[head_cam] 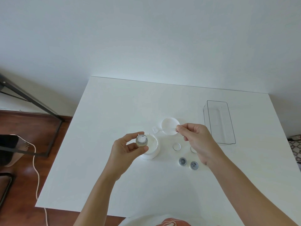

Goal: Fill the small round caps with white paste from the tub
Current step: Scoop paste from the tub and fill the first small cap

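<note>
Head view: left hand (pixel 128 146) pinches a part-filled cap (pixel 142 140) over the tub (pixel 152 148); right hand (pixel 195 136), fingers pinched together, is off to its right.

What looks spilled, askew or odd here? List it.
Nothing stands out. No paste shows on the table. The tub stands upright and open, its lid lying behind it. The left hand holds a small jar with paste inside.

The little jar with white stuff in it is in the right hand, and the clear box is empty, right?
Not quite. The head view shows the little jar in the left hand, above the tub. The clear box does look empty.
</note>
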`<act>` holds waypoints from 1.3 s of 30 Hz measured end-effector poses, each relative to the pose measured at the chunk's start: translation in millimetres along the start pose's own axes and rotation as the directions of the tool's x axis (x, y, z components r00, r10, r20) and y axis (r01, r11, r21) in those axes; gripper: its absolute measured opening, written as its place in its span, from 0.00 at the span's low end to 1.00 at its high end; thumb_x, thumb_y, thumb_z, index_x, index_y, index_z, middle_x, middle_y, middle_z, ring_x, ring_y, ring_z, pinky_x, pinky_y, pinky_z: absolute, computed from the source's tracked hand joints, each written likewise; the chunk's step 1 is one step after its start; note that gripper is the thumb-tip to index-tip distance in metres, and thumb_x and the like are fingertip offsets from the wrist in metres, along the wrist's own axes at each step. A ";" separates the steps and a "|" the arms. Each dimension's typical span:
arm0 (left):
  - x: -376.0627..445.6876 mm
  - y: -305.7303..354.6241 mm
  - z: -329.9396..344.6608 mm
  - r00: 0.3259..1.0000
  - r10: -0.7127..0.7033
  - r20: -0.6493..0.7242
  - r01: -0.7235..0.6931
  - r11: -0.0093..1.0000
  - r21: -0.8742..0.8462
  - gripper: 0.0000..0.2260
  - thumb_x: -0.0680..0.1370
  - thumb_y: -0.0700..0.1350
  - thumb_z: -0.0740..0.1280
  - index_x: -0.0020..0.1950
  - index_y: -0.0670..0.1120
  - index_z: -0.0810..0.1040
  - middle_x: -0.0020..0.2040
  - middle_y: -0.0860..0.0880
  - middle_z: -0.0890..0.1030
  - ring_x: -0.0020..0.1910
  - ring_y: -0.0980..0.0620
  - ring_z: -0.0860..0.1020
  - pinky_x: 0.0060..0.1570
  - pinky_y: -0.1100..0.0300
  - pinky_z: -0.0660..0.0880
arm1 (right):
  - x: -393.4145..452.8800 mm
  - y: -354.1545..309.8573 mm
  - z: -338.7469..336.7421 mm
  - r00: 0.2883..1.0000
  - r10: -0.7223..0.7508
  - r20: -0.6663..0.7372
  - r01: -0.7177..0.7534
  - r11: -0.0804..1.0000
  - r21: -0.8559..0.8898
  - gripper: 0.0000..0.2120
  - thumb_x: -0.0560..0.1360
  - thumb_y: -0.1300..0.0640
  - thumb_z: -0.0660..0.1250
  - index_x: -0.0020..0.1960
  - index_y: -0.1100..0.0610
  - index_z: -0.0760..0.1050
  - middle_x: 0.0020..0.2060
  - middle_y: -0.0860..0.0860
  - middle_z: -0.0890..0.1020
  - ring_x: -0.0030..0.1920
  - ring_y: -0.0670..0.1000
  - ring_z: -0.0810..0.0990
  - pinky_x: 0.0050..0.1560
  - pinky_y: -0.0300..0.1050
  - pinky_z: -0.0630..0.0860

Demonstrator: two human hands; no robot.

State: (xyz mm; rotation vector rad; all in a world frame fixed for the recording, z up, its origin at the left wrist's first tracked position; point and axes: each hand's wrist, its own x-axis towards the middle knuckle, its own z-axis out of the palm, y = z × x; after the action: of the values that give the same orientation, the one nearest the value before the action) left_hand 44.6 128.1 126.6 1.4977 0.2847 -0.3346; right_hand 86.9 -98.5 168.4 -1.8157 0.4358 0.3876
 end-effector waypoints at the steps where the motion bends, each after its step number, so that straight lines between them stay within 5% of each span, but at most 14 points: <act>1: -0.1 -0.6 -0.5 1.000 0.002 0.002 -0.002 1.000 -0.008 0.19 0.73 0.34 0.75 0.60 0.49 0.82 0.49 0.45 0.88 0.48 0.53 0.85 0.47 0.69 0.77 | 0.8 2.4 0.0 1.000 0.012 -0.002 -0.012 1.000 0.014 0.10 0.77 0.53 0.67 0.42 0.58 0.82 0.24 0.40 0.73 0.27 0.37 0.71 0.41 0.35 0.66; 5: -0.3 -2.4 -2.2 0.999 0.033 -0.025 -0.034 0.998 -0.046 0.18 0.71 0.32 0.76 0.57 0.48 0.83 0.48 0.48 0.88 0.47 0.53 0.85 0.47 0.68 0.78 | 2.3 9.9 0.1 0.999 0.045 -0.008 -0.045 0.999 0.020 0.10 0.76 0.53 0.67 0.41 0.57 0.81 0.37 0.53 0.68 0.36 0.50 0.65 0.38 0.35 0.66; 10: 0.5 -5.0 -2.9 0.994 0.076 -0.075 -0.082 0.993 -0.084 0.17 0.69 0.31 0.77 0.53 0.48 0.85 0.46 0.49 0.88 0.46 0.54 0.86 0.46 0.67 0.78 | 4.7 17.6 -0.2 0.996 0.084 -0.024 -0.084 0.996 0.030 0.09 0.76 0.54 0.68 0.39 0.55 0.81 0.28 0.46 0.74 0.27 0.39 0.71 0.38 0.37 0.66; 14: 1.1 -5.6 -3.2 0.997 0.055 -0.047 -0.060 0.993 -0.104 0.19 0.70 0.32 0.77 0.56 0.48 0.84 0.49 0.47 0.88 0.50 0.51 0.86 0.47 0.68 0.78 | 5.8 21.9 -0.1 0.995 0.097 -0.037 -0.096 0.995 0.039 0.08 0.76 0.54 0.68 0.40 0.56 0.82 0.26 0.40 0.75 0.31 0.39 0.72 0.38 0.37 0.65; 23: 0.6 -7.9 -3.5 0.995 0.101 -0.013 -0.101 0.981 -0.167 0.19 0.70 0.40 0.76 0.59 0.54 0.83 0.61 0.55 0.84 0.58 0.51 0.83 0.56 0.67 0.77 | 7.6 25.0 0.2 0.994 0.100 -0.042 -0.098 0.994 0.056 0.08 0.76 0.54 0.69 0.40 0.56 0.82 0.29 0.42 0.76 0.34 0.41 0.72 0.39 0.38 0.66; 27: 1.5 -10.7 -4.6 0.992 0.123 0.018 -0.118 0.979 -0.167 0.22 0.73 0.43 0.73 0.66 0.53 0.78 0.57 0.53 0.86 0.55 0.49 0.84 0.62 0.61 0.77 | 9.4 26.5 -0.9 0.993 0.103 -0.049 -0.100 0.993 0.061 0.08 0.76 0.53 0.69 0.40 0.55 0.82 0.29 0.43 0.75 0.34 0.42 0.72 0.39 0.38 0.66; 39: 3.8 -15.3 -6.0 0.983 0.183 0.002 -0.179 0.964 -0.194 0.11 0.74 0.40 0.73 0.54 0.50 0.79 0.57 0.49 0.83 0.54 0.44 0.84 0.54 0.60 0.79 | 12.0 35.3 6.6 0.996 0.053 -0.075 -0.054 0.998 -0.010 0.10 0.76 0.53 0.68 0.41 0.59 0.81 0.31 0.49 0.70 0.27 0.40 0.68 0.37 0.36 0.67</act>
State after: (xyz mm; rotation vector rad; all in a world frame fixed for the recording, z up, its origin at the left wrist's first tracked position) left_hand 42.4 133.2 110.6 1.3165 0.1578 -0.1698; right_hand 80.1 -102.5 131.3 -1.8375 0.5362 0.3605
